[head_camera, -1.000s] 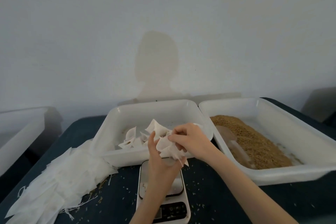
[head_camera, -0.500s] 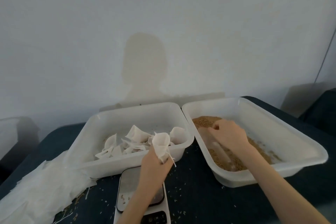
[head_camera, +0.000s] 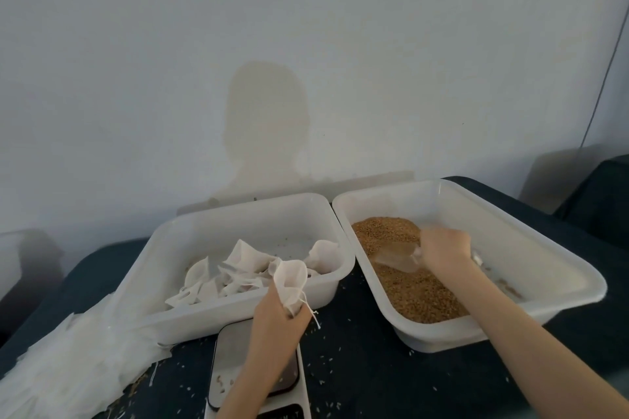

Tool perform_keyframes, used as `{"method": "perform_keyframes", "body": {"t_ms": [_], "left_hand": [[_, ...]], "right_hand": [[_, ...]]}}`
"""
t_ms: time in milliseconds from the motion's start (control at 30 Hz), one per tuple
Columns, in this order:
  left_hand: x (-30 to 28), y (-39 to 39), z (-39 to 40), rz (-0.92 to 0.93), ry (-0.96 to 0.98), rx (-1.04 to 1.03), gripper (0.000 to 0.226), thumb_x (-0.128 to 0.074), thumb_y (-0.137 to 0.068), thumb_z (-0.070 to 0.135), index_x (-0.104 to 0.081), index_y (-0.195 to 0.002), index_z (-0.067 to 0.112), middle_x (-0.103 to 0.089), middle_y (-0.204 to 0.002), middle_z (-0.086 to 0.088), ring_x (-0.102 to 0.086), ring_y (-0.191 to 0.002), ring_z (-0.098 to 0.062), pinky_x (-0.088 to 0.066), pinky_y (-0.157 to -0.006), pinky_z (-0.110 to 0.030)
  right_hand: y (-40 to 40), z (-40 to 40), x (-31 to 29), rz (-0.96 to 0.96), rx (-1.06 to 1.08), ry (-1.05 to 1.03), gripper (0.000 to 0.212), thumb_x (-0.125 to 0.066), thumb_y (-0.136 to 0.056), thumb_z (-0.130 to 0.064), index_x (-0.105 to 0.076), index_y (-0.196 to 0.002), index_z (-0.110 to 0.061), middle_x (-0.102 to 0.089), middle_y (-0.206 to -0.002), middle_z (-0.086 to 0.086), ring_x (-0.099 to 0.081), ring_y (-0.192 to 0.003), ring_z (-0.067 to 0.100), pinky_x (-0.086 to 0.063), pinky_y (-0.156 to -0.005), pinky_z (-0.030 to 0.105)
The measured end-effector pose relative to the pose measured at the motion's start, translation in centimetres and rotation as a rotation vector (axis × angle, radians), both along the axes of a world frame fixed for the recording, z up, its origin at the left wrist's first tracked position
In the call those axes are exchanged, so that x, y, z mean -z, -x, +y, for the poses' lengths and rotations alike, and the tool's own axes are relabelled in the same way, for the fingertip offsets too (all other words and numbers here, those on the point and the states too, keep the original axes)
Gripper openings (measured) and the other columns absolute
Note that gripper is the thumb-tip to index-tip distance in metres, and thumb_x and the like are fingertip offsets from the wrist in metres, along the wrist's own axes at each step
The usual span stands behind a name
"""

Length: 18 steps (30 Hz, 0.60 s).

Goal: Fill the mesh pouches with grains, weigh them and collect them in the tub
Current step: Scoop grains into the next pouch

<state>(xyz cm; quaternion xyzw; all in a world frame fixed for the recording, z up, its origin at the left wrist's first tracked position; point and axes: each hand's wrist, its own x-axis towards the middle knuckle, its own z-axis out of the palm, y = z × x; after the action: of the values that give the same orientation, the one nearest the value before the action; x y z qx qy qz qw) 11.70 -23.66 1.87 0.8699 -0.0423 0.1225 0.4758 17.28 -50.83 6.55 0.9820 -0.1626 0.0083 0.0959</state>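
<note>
I counted several filled pouches (head_camera: pixel 238 269) already in the tub (head_camera: pixel 190 311). My left hand (head_camera: pixel 277 313) gripped an empty pouch (head_camera: pixel 289 282) above the scale (head_camera: pixel 235 367); my right hand (head_camera: pixel 442 248) gripped a clear scoop (head_camera: pixel 396 257) in the grains (head_camera: pixel 418 296), so filling and weighing remained.

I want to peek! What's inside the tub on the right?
Brown grains are heaped in the right tub. The right hand holds a clear scoop in them. The tub floor under the heap is hidden.
</note>
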Motion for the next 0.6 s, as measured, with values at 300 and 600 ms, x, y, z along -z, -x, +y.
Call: {"method": "perform_keyframes", "body": {"t_ms": [300, 600], "left_hand": [[0.4, 0.3, -0.6, 0.001, 0.049, 0.023, 0.021, -0.061, -0.083, 0.004, -0.044, -0.072, 0.012, -0.046, -0.062, 0.000, -0.041, -0.055, -0.009, -0.037, -0.047, -0.012], [0.5, 0.2, -0.5, 0.043, 0.052, 0.023, 0.021, -0.061, -0.083, 0.003, -0.045, -0.071, 0.010, -0.047, -0.063, -0.001, -0.042, -0.057, -0.010, -0.037, -0.050, -0.013]], "right_hand": [[-0.3, 0.1, -0.8, 0.010, -0.129, -0.052, 0.017, -0.058, -0.091, -0.024, -0.055, -0.078, -0.014, -0.050, -0.070, -0.006, -0.061, -0.076, 0.017, -0.046, -0.065, 0.024], [0.2, -3.5, 0.8, -0.015, -0.133, -0.520, 0.030, -0.069, -0.084, -0.046, -0.073, -0.097, -0.019, -0.070, -0.101, -0.002, -0.065, -0.090, 0.016, -0.054, -0.087, 0.037]]}}
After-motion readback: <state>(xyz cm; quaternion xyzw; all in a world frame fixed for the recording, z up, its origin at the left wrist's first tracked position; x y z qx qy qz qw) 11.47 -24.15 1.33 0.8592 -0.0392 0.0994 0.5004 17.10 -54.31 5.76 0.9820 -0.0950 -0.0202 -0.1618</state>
